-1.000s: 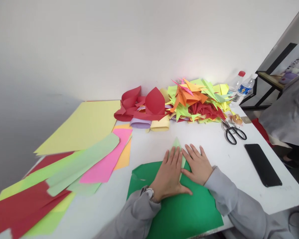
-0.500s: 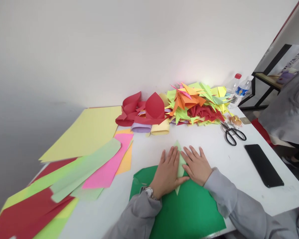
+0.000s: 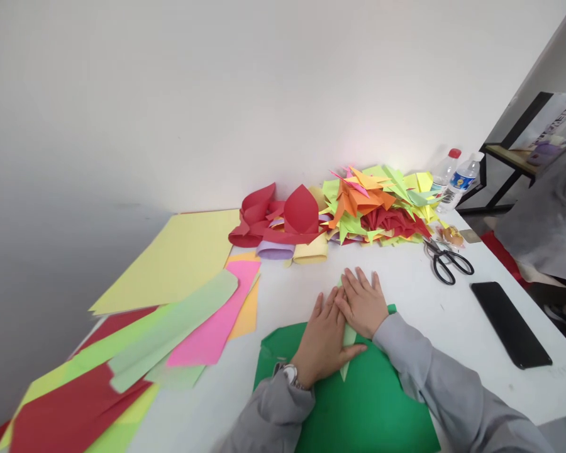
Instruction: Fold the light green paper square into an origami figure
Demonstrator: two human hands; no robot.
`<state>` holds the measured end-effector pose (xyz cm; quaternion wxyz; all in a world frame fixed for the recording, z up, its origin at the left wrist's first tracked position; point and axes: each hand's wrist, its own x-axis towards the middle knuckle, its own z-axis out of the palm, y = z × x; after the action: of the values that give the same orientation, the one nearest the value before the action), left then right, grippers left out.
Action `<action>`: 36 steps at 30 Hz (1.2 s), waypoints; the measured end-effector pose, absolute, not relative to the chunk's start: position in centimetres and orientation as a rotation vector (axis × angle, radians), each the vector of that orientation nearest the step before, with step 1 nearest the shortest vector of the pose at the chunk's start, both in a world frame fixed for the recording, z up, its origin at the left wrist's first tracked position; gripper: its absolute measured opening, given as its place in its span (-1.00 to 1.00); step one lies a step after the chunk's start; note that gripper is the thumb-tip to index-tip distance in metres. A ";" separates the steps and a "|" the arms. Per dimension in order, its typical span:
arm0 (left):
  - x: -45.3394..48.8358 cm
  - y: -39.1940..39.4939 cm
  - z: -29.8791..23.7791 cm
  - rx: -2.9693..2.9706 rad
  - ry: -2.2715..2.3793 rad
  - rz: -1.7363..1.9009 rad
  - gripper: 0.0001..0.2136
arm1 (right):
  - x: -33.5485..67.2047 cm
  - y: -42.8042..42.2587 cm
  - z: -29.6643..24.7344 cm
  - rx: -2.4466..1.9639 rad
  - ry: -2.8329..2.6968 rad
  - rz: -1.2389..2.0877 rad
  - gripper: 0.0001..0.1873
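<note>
A narrow folded piece of pale green paper [image 3: 349, 336] lies partly over a dark green sheet [image 3: 363, 409], its lower point showing below my left thumb. My left hand [image 3: 324, 343], with a watch on the wrist, lies flat along the paper's left side, fingers stretched out. Over the paper's upper part rests my right hand [image 3: 362, 304], palm down with fingers extended, its thumb side against my left fingertips. Both hands are open and press from above. Most of the paper's upper end is hidden under them.
Coloured sheets [image 3: 193, 343] spread over the left of the white table. Red paper shapes [image 3: 302, 211] and a pile of folded paper stars [image 3: 358, 201] line the wall. Scissors [image 3: 446, 261], a black phone [image 3: 510, 324] and two bottles [image 3: 462, 182] stand or lie at right, near another person's sleeve [image 3: 547, 214].
My right hand has moved left and up over the paper's upper part, up against my left fingers. The left hand stays flat on the paper. The view has shifted slightly.
</note>
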<state>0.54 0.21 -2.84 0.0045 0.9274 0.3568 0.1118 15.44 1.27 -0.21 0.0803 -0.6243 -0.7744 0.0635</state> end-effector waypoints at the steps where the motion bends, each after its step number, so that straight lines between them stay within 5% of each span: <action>1: 0.5 0.2 -2.8 2.907 1.116 0.343 -0.07 | 15.3 1.5 -0.2 -1.876 -2.312 0.177 -0.37; 36: 1.7 -3.8 -4.4 2.930 1.398 0.423 -0.13 | 15.5 2.5 -0.5 -1.953 -2.282 0.362 -0.32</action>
<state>1.67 -3.80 -4.37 -0.0662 0.8931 0.4260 0.1289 15.47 2.50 -0.54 0.0581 -0.6445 -0.7530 0.1196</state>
